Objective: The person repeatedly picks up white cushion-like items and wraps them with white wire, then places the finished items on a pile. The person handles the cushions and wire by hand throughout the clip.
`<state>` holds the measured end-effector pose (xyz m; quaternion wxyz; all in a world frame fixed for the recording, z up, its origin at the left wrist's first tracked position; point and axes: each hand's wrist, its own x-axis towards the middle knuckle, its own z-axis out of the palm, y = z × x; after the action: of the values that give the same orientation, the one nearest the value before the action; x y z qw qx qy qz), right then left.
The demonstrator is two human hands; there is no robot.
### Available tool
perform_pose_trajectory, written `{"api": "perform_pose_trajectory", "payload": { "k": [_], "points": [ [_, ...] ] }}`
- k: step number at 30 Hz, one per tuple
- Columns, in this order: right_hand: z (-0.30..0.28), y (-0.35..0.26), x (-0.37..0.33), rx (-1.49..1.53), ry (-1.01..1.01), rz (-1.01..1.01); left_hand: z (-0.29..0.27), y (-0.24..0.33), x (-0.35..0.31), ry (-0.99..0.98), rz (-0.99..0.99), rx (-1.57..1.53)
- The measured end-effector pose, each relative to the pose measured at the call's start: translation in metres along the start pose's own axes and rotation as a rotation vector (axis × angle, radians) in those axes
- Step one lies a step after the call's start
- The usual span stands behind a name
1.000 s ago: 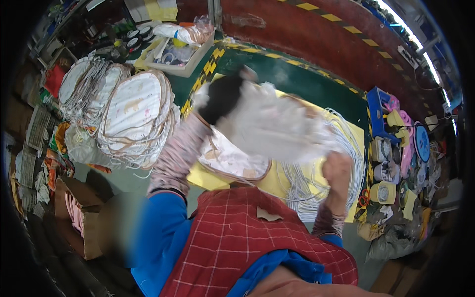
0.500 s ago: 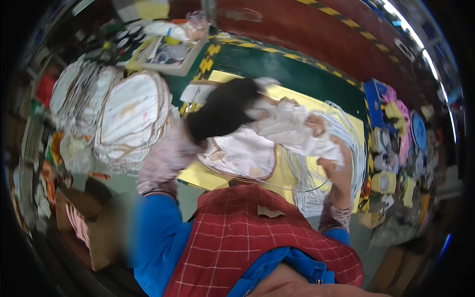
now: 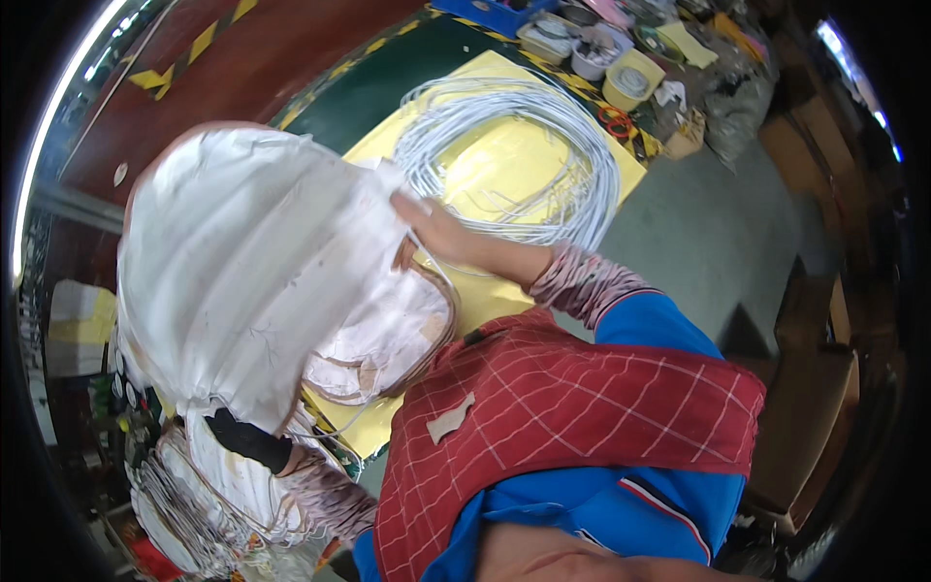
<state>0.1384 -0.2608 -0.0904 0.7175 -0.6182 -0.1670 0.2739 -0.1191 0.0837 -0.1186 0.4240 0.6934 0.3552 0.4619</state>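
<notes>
A large white fabric panel (image 3: 242, 262) with rounded corners and brown edging is held up over the left side of the table. My right hand (image 3: 427, 231) grips its right edge, fingers closed round the cloth, and a white cord (image 3: 438, 267) runs down beside the wrist. At the lower left, my left hand (image 3: 242, 436), in a black covering, pinches the panel's bottom edge; its fingertips are partly hidden by the cloth. Beneath the raised panel, more brown-edged white fabric panels (image 3: 388, 335) lie on a yellow sheet (image 3: 509, 160).
A big loose coil of pale cord (image 3: 572, 126) rests on the yellow sheet. Piled white panels (image 3: 184, 504) sit at the lower left. Tubs (image 3: 630, 82), red-handled scissors (image 3: 615, 121) and a blue crate (image 3: 495, 12) line the far right. Cardboard boxes (image 3: 810, 407) stand at right.
The view has swung to the right. The bunched white cloth between my hands is now spread into a broad raised panel, and my left hand has dropped to its lower edge.
</notes>
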Motion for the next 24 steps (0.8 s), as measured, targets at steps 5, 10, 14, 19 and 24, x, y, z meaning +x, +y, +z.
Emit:
{"api": "perform_pose_trajectory", "payload": {
  "k": [5, 10, 14, 19, 24],
  "points": [
    [-0.060, 0.069, 0.014, -0.137, -0.220, 0.019, -0.012, -0.048, 0.003, 0.106, -0.002, 0.245],
    [-0.362, 0.162, 0.037, -0.483, 0.875, -0.062, -0.061, -0.073, 0.034, 0.183, 0.036, 0.590],
    [-0.476, 0.180, -0.019, -1.084, 1.304, 0.269, -0.120, -0.077, 0.070, 0.196, 0.080, 1.025],
    [-0.495, 0.184, -0.032, -1.115, 1.138, 0.343, -0.077, -0.070, 0.048, -0.158, 0.333, 1.358],
    [-0.428, 0.111, -0.007, -0.147, 1.249, -0.315, 0.078, -0.019, -0.068, -0.607, 0.068, 0.341]
  ]
}}
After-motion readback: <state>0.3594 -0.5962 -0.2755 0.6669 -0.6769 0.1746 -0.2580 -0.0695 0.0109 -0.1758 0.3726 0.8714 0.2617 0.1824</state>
